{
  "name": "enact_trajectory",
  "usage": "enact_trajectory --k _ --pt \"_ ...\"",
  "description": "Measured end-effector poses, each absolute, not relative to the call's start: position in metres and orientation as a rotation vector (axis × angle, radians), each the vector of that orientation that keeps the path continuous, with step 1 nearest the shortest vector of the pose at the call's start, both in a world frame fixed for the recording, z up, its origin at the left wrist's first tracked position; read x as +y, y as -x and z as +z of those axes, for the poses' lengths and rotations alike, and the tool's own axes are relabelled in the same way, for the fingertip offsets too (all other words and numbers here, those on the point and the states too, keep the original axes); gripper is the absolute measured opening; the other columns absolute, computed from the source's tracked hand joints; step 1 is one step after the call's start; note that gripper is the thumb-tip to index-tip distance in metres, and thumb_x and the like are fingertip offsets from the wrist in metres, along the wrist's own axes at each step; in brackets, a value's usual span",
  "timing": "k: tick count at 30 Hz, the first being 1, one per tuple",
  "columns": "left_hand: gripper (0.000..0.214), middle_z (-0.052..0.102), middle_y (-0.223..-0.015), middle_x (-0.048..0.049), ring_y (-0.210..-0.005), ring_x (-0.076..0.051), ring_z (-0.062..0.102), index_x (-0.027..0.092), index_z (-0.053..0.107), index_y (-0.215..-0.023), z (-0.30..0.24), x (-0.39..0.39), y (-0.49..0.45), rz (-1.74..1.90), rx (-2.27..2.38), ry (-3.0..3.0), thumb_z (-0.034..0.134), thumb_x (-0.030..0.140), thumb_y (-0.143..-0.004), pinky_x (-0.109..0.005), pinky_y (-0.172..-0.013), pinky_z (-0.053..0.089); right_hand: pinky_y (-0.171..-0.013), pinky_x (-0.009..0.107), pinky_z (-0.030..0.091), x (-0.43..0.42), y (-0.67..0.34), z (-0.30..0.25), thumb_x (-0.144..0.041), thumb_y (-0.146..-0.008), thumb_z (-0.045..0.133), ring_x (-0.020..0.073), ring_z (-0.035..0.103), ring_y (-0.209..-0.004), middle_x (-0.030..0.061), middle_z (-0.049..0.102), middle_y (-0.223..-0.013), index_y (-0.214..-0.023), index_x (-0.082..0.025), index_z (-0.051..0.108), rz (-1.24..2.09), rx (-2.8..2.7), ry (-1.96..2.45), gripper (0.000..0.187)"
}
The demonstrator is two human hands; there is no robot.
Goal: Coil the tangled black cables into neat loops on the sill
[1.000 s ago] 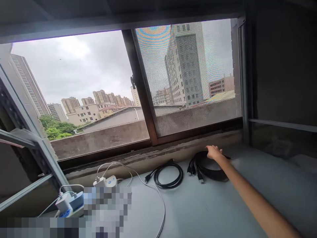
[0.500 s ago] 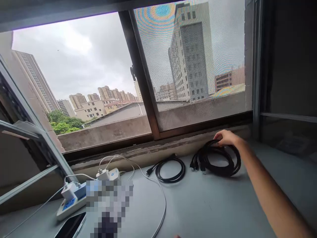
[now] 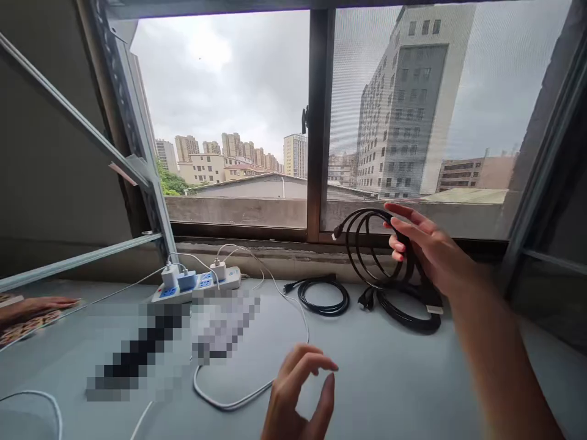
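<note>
My right hand (image 3: 424, 244) holds a coiled black cable (image 3: 367, 247) lifted above the grey table (image 3: 389, 379), its loops hanging in front of the window. Part of the black cable bundle (image 3: 408, 311) still lies on the table below my hand. A second, smaller black coiled cable (image 3: 323, 296) rests on the table to the left of it. My left hand (image 3: 300, 394) hovers low over the table at the bottom centre, fingers apart and curled, holding nothing, close to a white cable (image 3: 238, 397).
A white power strip (image 3: 197, 284) with several chargers plugged in sits by the window sill. Blurred-out items lie left of centre. A sliding window (image 3: 316, 128) with a mesh screen faces buildings. A metal frame (image 3: 132, 140) stands at left; another person's hand (image 3: 36, 304) rests at the far left.
My right hand has lifted one black coil off the table and raised it in front of the window. My left hand has come into view at the bottom. The view swung left.
</note>
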State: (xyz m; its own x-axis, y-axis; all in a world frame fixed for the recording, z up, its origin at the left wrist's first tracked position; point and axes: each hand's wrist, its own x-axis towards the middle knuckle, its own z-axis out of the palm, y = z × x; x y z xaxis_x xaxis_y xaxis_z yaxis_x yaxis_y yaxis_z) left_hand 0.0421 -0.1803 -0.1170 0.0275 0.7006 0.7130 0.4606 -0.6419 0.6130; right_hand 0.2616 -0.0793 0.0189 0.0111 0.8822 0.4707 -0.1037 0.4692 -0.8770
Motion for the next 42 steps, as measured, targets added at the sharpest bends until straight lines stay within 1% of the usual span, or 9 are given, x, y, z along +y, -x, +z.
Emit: enact_trajectory --k 4,9,12,17,24,29,34,37,42 --pt "0.015 0.063 -0.071 -0.0007 -0.066 -0.014 0.056 0.022 0.066 -0.075 -0.04 -0.172 -0.046 1.892 1.249 -1.897 0.054 0.026 -0.084 -0.025 -0.064 0.045 -0.041 0.015 0.041 -0.088 -0.209 0.036 -0.033 -0.072 0.068 0.0047 0.05 -0.053 -0.0045 0.055 -0.076 -0.102 -0.026 0.065 0.962 -1.146 0.551 0.031" --pt "0.045 0.066 -0.07 -0.0036 -0.07 -0.016 0.058 0.019 0.071 -0.076 0.025 -0.133 -0.053 1.663 1.196 -1.715 0.043 0.053 -0.088 -0.028 -0.067 0.045 -0.039 0.015 0.038 -0.083 -0.167 0.042 -0.03 -0.07 0.07 0.0048 0.048 -0.053 -0.0034 0.059 -0.073 -0.081 -0.023 0.068 0.829 -1.212 0.414 0.013" --pt "0.049 0.066 -0.066 -0.0047 -0.067 -0.017 0.06 0.017 0.069 -0.068 0.043 -0.106 -0.055 1.6 1.179 -1.672 0.045 0.055 -0.086 -0.028 -0.065 0.045 -0.039 0.016 0.04 -0.077 -0.161 0.036 -0.032 -0.072 0.07 0.006 0.05 -0.051 -0.0026 0.063 -0.07 -0.078 -0.022 0.069 0.708 -1.353 0.44 0.012" --pt "0.028 0.07 -0.069 -0.0034 -0.068 -0.014 0.064 0.016 0.069 -0.072 0.055 -0.088 -0.061 1.645 0.903 -1.575 0.053 0.034 -0.085 -0.024 -0.068 0.047 -0.049 0.022 0.05 -0.068 -0.18 0.033 -0.042 -0.078 0.064 0.0139 0.066 -0.068 0.0033 0.072 -0.085 -0.095 -0.022 0.071 0.738 -1.371 0.539 0.028" --pt "0.019 0.067 -0.064 -0.005 -0.058 -0.017 0.066 0.015 0.056 -0.075 0.054 -0.069 -0.056 1.479 0.587 -1.188 0.047 0.026 -0.089 -0.028 -0.066 0.051 -0.053 0.022 0.05 -0.058 -0.202 0.037 -0.034 -0.076 0.065 0.0117 0.064 -0.068 0.0026 0.071 -0.091 -0.1 -0.023 0.071 0.59 -1.18 0.606 0.027" --pt "0.034 0.034 -0.036 0.0071 -0.03 -0.008 0.039 0.017 0.045 -0.067 0.048 -0.042 -0.038 1.481 0.602 -1.067 0.028 0.02 -0.097 -0.016 -0.038 0.033 -0.051 0.023 0.044 -0.044 -0.208 0.034 -0.036 -0.077 0.063 0.0125 0.06 -0.069 0.0044 0.07 -0.089 -0.094 -0.021 0.071 0.432 -1.096 0.675 0.024" --pt "0.03 0.026 -0.035 0.0104 -0.025 -0.005 0.023 0.016 0.051 -0.073 0.045 -0.036 -0.003 1.719 0.814 -1.171 0.035 0.024 -0.097 -0.015 -0.03 0.015 -0.05 0.022 0.038 -0.052 -0.221 0.033 -0.036 -0.076 0.064 0.0123 0.058 -0.067 0.0022 0.069 -0.074 -0.093 -0.021 0.07 0.423 -1.109 0.706 0.023" --pt "0.03 0.028 -0.036 0.0098 -0.026 -0.004 0.025 0.015 0.055 -0.074 0.046 -0.039 0.015 1.886 0.906 -1.237 0.039 0.027 -0.097 -0.014 -0.029 0.015 -0.049 0.022 0.035 -0.06 -0.232 0.031 -0.04 -0.072 0.069 0.0111 0.054 -0.059 0.0013 0.068 -0.069 -0.097 -0.021 0.07 0.478 -1.31 0.765 0.031" --pt "0.033 0.031 -0.039 0.009 -0.029 -0.004 0.027 0.016 0.06 -0.074 0.05 -0.048 0.025 2.106 0.87 -1.387 0.052 0.044 -0.09 -0.016 -0.03 0.02 -0.063 0.029 0.042 -0.05 -0.241 0.022 -0.04 -0.074 0.066 0.0157 0.059 -0.073 0.0047 0.07 -0.085 -0.098 -0.02 0.07 0.341 -1.385 0.941 0.032"
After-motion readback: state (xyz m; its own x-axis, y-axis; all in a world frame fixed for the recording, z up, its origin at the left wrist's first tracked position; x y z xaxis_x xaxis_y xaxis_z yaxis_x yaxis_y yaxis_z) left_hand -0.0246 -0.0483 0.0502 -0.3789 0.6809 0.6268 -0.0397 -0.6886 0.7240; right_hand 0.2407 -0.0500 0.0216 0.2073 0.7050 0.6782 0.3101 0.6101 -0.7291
